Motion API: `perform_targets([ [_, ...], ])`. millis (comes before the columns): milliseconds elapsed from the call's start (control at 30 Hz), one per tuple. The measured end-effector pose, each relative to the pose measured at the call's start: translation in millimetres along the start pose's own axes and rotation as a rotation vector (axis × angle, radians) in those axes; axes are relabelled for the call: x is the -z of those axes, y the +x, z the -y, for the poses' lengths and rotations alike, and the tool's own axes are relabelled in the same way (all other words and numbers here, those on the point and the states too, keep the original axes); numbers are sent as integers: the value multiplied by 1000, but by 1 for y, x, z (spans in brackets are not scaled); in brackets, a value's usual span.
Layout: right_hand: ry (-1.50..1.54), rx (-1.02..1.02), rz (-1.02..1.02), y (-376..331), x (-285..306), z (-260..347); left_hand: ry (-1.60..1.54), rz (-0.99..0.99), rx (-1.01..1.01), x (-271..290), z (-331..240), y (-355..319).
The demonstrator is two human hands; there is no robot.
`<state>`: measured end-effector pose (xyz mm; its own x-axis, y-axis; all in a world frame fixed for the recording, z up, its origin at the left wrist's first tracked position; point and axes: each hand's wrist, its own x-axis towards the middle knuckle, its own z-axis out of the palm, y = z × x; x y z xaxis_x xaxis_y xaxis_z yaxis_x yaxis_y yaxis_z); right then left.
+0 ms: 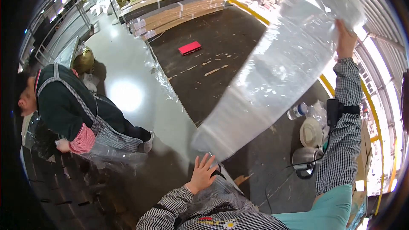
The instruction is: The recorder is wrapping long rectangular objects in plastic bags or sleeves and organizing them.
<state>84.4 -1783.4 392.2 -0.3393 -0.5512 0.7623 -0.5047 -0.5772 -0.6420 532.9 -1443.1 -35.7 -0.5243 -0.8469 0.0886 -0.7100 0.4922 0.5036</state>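
A long clear plastic sheet [272, 76], possibly a flat bag, stretches slantwise from the upper right to the lower middle. High at the right, my right hand [346, 39] grips its upper edge with the arm raised. Some of those fingers are hidden by the plastic. My left hand [202, 174] is down near the sheet's lower end, fingers spread, just below its edge. Whether it touches the plastic I cannot tell.
A kettle [303, 158], a pale oval container [311, 132] and a water bottle [297, 111] stand on the dark surface at right. A red box [189, 48] lies farther off. At left a co-worker [68, 102] bends over, handling clear plastic. Yellow rails [251, 13] bound the far side.
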Motion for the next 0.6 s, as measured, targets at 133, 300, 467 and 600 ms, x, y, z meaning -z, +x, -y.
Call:
perform_targets([
  [133, -996, 440, 182, 15, 41, -223, 102, 219, 29, -38, 25, 84],
  [300, -897, -359, 78, -88, 8, -418, 149, 413, 166, -52, 61, 137],
  [467, -1660, 214, 76, -31, 157, -555, 104, 481, 104, -54, 51, 170],
  [600, -1642, -122, -2, 47, 231, -597, 55, 433, 46, -79, 42, 205],
])
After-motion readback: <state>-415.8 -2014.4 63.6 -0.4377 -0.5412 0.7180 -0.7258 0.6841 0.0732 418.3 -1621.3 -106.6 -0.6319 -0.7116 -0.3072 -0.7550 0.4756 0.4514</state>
